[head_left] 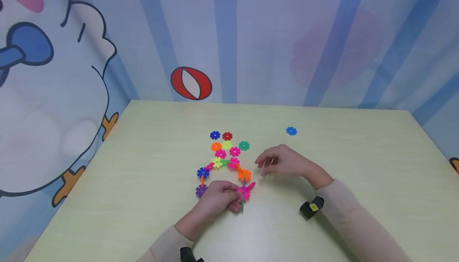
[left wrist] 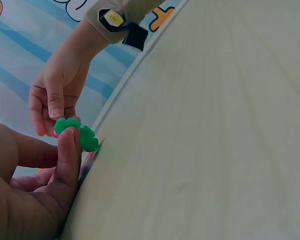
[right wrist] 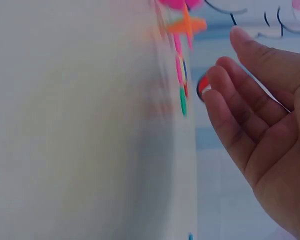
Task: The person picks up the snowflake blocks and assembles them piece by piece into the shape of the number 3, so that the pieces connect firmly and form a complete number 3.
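Note:
A chain of plastic snowflake discs curves across the table in the head view, from a purple disc (head_left: 201, 191) over a lime one (head_left: 217, 162) to an orange disc (head_left: 245, 175). At its near right end, my left hand (head_left: 221, 196) pinches the chain by the pink disc (head_left: 244, 194), which has a green disc (left wrist: 88, 138) joined to it. To the right, my right hand (head_left: 287, 161) hovers above the table with relaxed, slightly bent fingers (right wrist: 232, 122) and holds nothing. The left hand partly hides the inside of the curve.
Behind the chain lie loose snowflake discs: dark blue (head_left: 215, 135), red (head_left: 227, 136), green (head_left: 244, 146) and several others. A lone blue disc (head_left: 291, 131) lies farther right. The pale wooden table (head_left: 358, 154) ends at a cartoon-printed backdrop (head_left: 261, 42).

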A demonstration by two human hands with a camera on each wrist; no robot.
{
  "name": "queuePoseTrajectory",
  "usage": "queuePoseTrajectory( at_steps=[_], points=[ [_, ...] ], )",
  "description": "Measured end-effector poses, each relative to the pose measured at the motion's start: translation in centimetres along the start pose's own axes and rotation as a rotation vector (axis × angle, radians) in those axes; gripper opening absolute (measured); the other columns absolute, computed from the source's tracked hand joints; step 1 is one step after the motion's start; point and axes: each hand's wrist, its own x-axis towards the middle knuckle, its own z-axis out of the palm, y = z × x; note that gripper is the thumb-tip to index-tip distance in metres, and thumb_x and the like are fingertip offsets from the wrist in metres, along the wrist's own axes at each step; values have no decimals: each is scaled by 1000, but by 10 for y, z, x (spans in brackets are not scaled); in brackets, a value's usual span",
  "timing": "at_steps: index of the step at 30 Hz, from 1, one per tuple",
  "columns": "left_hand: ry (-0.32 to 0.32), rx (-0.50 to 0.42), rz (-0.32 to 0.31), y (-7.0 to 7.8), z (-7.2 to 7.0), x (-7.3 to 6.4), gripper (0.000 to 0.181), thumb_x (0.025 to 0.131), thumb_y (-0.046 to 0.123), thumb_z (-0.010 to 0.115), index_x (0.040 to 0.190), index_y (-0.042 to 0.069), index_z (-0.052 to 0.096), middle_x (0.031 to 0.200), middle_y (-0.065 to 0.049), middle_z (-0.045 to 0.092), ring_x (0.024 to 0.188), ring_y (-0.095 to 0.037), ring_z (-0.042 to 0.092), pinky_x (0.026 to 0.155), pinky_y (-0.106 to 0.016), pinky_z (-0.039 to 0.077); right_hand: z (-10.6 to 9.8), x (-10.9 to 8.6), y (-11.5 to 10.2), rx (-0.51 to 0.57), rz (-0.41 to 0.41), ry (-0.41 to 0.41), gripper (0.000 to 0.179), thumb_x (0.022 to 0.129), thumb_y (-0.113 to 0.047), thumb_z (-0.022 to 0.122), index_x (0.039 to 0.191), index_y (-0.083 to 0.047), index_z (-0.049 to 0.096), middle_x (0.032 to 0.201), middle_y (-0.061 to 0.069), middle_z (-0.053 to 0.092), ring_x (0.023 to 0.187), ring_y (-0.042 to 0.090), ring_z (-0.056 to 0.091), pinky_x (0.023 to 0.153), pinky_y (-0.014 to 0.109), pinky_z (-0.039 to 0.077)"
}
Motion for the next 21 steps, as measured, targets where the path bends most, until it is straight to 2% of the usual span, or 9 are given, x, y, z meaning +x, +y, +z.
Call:
queuePoseTrajectory(
  at_steps=[6,11,16,21],
  points=[
    [-8,-3,6,0,-1,0,19,94,1,56,108,-9,62,78,-8,67,60,-10,63,63,-27,58,-41,2,18,-31,144,131,33,86,-13,72,116,1,66,100,11,68,89,20,62,76,30,53],
    [-5,0,8,-1,-2,-2,20,93,1,57,109,-10,62,77,-9,67,59,-10,64,63,-27,58,-67,6,37,-61,221,203,40,87,-16,72,122,0,63,108,16,65,92,22,59,76,31,49],
    [2,-2,6,-1,-1,-2,21,92,0,58,110,-9,63,77,-9,67,60,-11,65,64,-28,58,-82,8,51,-61,287,241,44,88,-18,71,128,-3,60,109,14,62,100,24,56,81,33,45],
    [9,-5,8,-1,0,0,20,91,0,59,109,-8,64,75,-9,67,60,-11,66,64,-28,58,-88,11,61,-46,323,258,46,89,-20,69,131,-3,58,108,13,59,101,26,53,82,34,44]
  ],
)
